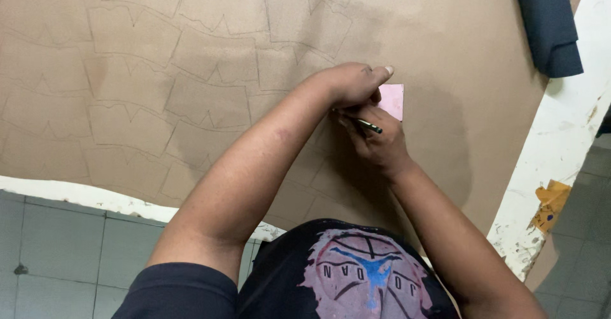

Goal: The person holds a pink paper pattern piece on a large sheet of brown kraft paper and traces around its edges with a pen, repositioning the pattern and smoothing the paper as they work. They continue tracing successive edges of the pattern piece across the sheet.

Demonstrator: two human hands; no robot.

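Nearest the camera, a dark T-shirt (356, 281) with a faded round print was seen at the bottom edge, with both bare forearms reaching up from it onto a large brown sheet (191, 70). That sheet was spread over a white worktable (560, 141) and was covered with rows of traced outlines, each a curved panel with a small notch. A small pink template (393, 99) was laid flat on the sheet, right of its middle, just beside the traced rows and partly hidden under the hands. The left hand (353, 83) was pressed down on the template's near-left part, its fingers together and the thumb stretched out flat along the upper edge. The right hand (375, 144) was placed just below it, touching it, with the fingers closed around a thin dark pen (368, 125); the pen's tip was hidden between the two hands, at the template's lower-left edge. A folded dark blue cloth (550, 23) was lying at the sheet's upper right corner, well apart from the hands. Grey floor tiles (57, 255) were visible below the table's edge at the left.
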